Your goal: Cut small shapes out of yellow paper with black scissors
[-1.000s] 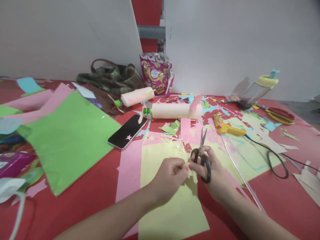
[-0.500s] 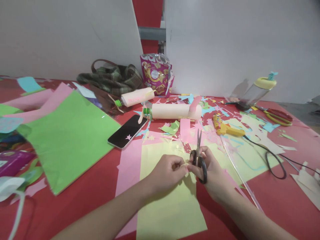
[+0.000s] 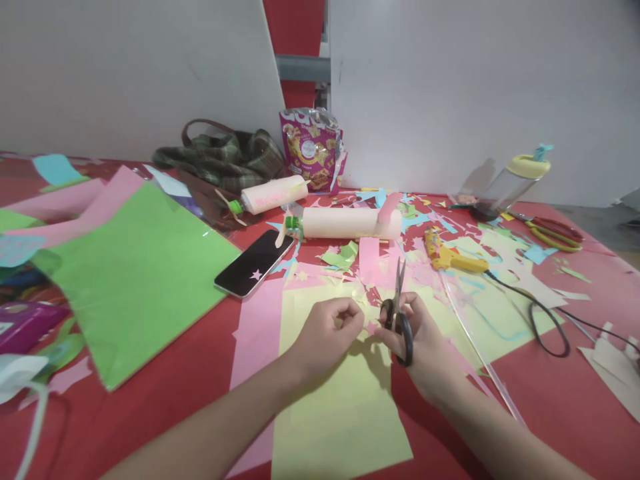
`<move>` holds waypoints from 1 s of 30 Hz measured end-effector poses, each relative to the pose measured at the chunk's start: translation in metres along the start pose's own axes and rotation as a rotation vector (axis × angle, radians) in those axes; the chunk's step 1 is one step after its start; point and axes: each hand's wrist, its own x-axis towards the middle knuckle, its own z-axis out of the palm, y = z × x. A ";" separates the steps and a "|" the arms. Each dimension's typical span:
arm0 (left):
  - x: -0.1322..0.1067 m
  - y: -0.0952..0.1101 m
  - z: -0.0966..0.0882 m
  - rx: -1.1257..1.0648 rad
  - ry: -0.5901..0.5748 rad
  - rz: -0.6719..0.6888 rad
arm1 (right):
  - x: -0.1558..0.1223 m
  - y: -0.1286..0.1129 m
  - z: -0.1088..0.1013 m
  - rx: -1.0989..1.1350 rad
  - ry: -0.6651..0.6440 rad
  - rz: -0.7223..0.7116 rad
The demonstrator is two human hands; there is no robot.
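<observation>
My right hand is closed around a pair of scissors with black handles, the blades pointing away from me and nearly together. At its fingertips shows a small pink paper star; whether the fingers grip it I cannot tell. Just to the left, my left hand is closed with thumb and forefinger pinched, and anything between them is hidden. Below both hands lies a sheet of pale yellow paper, overlapping a pink sheet. Another pink star rests on a phone.
Behind the hands lie two paper-wrapped bottles with green caps and many paper scraps. A yellow glue gun, its cord and red-and-yellow-handled scissors are at right. Green paper covers the left; a snack bag stands at the back.
My left hand has drawn back to the left, away from my right fingertips. The pink star now shows in the gap. My right hand keeps the scissors almost in place.
</observation>
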 end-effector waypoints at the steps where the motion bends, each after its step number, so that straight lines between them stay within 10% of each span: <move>1: 0.001 0.001 -0.001 -0.002 0.024 0.001 | 0.000 -0.001 0.001 -0.005 0.015 0.004; 16: 0.000 -0.005 -0.001 0.103 -0.229 0.047 | -0.001 0.004 -0.001 0.036 -0.046 0.016; 30: 0.008 0.002 -0.010 0.065 -0.157 0.036 | -0.001 0.004 -0.002 0.071 -0.069 0.077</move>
